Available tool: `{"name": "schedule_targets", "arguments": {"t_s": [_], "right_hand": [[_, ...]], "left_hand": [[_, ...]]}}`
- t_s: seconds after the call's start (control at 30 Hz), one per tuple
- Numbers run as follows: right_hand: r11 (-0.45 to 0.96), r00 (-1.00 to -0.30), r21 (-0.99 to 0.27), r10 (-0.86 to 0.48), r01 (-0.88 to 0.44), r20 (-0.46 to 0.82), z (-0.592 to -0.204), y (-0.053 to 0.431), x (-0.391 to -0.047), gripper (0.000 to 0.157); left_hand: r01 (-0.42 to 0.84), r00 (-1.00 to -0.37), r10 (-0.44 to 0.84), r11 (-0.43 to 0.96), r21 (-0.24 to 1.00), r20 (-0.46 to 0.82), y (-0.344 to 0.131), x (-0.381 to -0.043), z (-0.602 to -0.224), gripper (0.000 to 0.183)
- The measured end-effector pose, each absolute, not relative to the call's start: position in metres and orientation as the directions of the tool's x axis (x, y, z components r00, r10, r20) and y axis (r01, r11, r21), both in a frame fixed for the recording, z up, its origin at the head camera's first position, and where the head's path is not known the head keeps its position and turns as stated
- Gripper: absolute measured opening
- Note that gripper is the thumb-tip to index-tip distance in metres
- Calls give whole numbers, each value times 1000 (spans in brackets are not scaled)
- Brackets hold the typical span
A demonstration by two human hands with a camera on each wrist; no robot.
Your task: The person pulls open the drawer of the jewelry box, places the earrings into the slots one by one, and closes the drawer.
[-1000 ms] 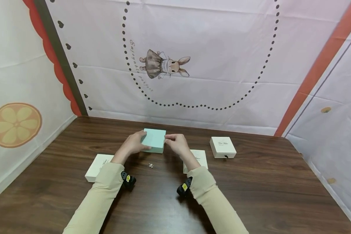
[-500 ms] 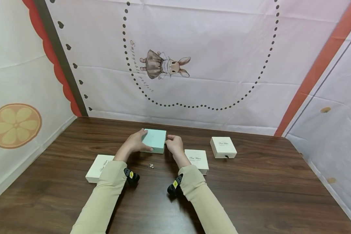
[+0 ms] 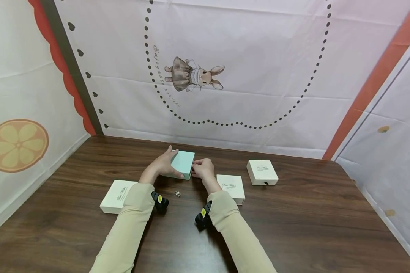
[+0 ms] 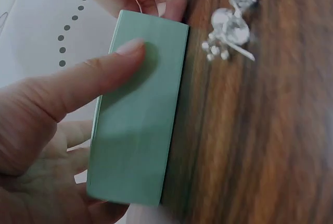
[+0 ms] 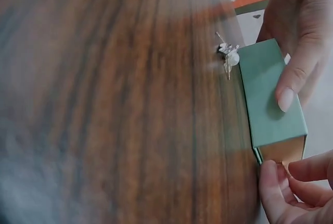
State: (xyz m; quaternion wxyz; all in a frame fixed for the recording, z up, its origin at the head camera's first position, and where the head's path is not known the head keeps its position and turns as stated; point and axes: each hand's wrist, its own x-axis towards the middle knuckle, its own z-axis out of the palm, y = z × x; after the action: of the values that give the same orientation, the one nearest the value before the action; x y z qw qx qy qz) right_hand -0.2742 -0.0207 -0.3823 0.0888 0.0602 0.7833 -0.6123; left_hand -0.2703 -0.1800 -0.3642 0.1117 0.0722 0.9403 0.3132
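A mint-green box point(image 3: 183, 162) sits near the back of the table. My left hand point(image 3: 162, 163) grips it from the left, with the thumb point(image 4: 130, 47) on the near side and the fingers behind. At its right end is my right hand point(image 3: 204, 169), thumb and fingers curled together against the brownish end face point(image 5: 283, 151); whatever small part they pinch there is mostly hidden. In front of the box lies a small cluster of jewellery point(image 3: 177, 193); the left wrist view shows clear stones point(image 4: 238, 28) and tiny pearl-like beads point(image 4: 213, 51).
White lidded boxes with script lettering stand around: one point(image 3: 116, 197) by my left forearm, one point(image 3: 233, 188) beside my right wrist, and one point(image 3: 262, 173) farther right with a black tab. A printed cloth point(image 3: 259, 76) hangs behind the wooden table point(image 3: 311, 212).
My left hand has shifted right over the green box, covering more of its top. My right hand drew slightly off the box's end and is back against it. The jewellery has stayed put.
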Motion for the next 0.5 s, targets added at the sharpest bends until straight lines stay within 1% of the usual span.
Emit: {"name": "schedule_targets", "arguments": {"t_s": [0.17,0.37,0.5], "right_hand": [[245,-975,-945,-6,214,-223,-385,-21,-277,16],[224,-969,-945,-14,237,-246,-386,-17,-280,16],[267,-970,-936,-25,228,-243,-387,-15,-282,16]], "left_hand": [[86,-961,227,788,610,-157,-181,-273,-363,106],[110,-960,242,789,604,-140,-181,-274,-363,104],[103,-963,229,799,592,-140,-180,-275,-362,103]]}}
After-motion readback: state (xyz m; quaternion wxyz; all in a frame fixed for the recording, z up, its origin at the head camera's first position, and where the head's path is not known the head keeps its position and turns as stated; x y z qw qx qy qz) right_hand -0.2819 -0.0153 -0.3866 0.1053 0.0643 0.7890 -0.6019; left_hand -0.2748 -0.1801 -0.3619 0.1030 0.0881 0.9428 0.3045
